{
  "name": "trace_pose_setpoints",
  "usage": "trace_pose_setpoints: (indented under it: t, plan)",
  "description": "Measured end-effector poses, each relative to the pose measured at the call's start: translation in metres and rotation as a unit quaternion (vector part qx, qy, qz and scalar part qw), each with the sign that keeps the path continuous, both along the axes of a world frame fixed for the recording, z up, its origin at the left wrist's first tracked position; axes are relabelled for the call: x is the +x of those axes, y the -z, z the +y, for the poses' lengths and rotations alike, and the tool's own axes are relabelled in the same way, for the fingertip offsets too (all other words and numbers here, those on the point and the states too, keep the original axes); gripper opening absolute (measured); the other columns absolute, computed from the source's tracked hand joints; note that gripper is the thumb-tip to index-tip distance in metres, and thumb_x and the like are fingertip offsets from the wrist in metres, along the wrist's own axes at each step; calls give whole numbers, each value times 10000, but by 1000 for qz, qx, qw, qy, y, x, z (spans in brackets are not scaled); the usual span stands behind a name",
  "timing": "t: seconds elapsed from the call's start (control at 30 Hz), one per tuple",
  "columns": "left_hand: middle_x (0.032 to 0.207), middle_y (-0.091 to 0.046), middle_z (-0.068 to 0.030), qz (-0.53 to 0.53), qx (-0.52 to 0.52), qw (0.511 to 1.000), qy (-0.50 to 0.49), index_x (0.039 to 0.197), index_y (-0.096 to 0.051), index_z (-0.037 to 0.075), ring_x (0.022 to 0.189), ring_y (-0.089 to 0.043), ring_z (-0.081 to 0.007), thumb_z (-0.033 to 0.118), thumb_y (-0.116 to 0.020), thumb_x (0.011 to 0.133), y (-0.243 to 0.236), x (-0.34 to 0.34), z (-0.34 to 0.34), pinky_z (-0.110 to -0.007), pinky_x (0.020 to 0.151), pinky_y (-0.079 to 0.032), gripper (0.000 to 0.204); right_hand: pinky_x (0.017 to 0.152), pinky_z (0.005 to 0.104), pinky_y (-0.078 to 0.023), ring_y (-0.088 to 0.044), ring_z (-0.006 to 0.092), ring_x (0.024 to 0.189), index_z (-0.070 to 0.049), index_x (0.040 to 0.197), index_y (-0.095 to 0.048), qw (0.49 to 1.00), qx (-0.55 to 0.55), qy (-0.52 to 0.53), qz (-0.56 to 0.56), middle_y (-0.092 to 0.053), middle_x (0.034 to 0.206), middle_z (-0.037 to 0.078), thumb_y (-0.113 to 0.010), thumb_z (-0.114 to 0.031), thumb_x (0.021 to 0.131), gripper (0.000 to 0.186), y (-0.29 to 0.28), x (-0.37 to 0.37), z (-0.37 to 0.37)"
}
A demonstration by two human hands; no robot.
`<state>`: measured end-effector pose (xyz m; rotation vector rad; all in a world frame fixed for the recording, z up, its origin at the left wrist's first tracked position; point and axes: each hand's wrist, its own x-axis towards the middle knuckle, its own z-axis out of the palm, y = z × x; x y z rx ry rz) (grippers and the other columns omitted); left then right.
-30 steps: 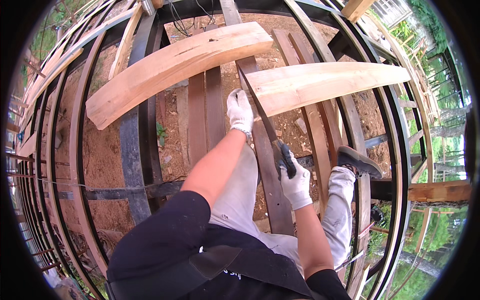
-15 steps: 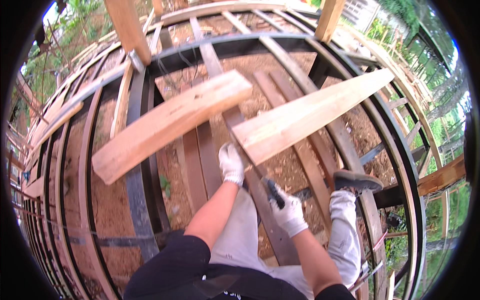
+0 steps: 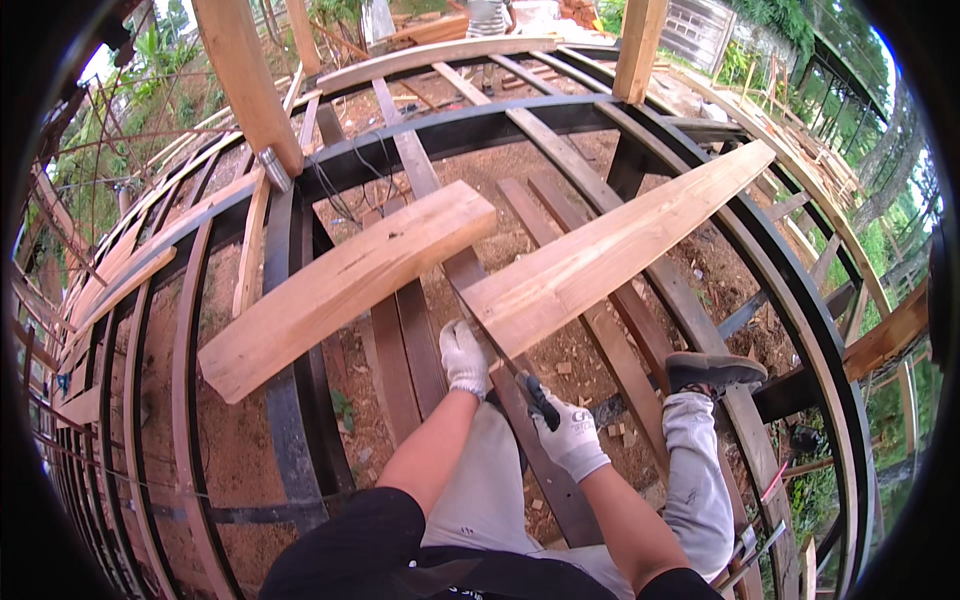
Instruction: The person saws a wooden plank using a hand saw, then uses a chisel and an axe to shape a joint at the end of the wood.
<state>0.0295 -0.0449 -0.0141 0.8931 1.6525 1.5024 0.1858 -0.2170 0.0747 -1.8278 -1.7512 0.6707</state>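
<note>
My right hand (image 3: 563, 430), in a white glove, is closed on the black handle (image 3: 542, 400) of a handsaw. Its long dark blade (image 3: 497, 350) lies along the near end of a pale tapering board (image 3: 610, 250). My left hand (image 3: 462, 355), also gloved, is just left of the blade below that board's corner, fingers bent; what they grip is hidden. Another thick pale board (image 3: 340, 295) lies crosswise to the left over the joists. Beneath the saw runs a brown plank (image 3: 555, 485).
Dark steel beams (image 3: 440, 120) and timber joists (image 3: 190, 400) form an open frame over dirt. Wooden posts (image 3: 245, 80) stand at the back; another (image 3: 635, 50) is further right. A person in a striped top (image 3: 488, 20) stands beyond. My shoe (image 3: 715, 372) is on a joist at right.
The view has tilted up, so boards and hands sit lower in the picture and the posts and far person show. My hands stay at the blade and board end.
</note>
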Motion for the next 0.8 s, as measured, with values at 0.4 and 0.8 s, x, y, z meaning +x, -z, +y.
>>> trace_pose_setpoints:
  t: [0.4,0.8]
  plan:
    - [1185,-683,-172,56,32,998,-27,1235,-623,12,1115,-629,-271,321,-562,1030,14,-13,6,-373,997,-475,375,748,464,-555,-697,412,825,-50,1264,-666,998,56,-14,-26,-709,925,235,-696,-171,897,387,-17,1,-20]
    - [1128,-669,-145,42,96,994,-39,1190,-631,8,1070,-624,-247,308,-569,1038,4,-12,3,-353,968,-482,341,873,419,-571,-730,381,999,-34,1350,-637,999,-37,-19,-7,-734,1092,218,-667,-54,865,487,-71,21,-98]
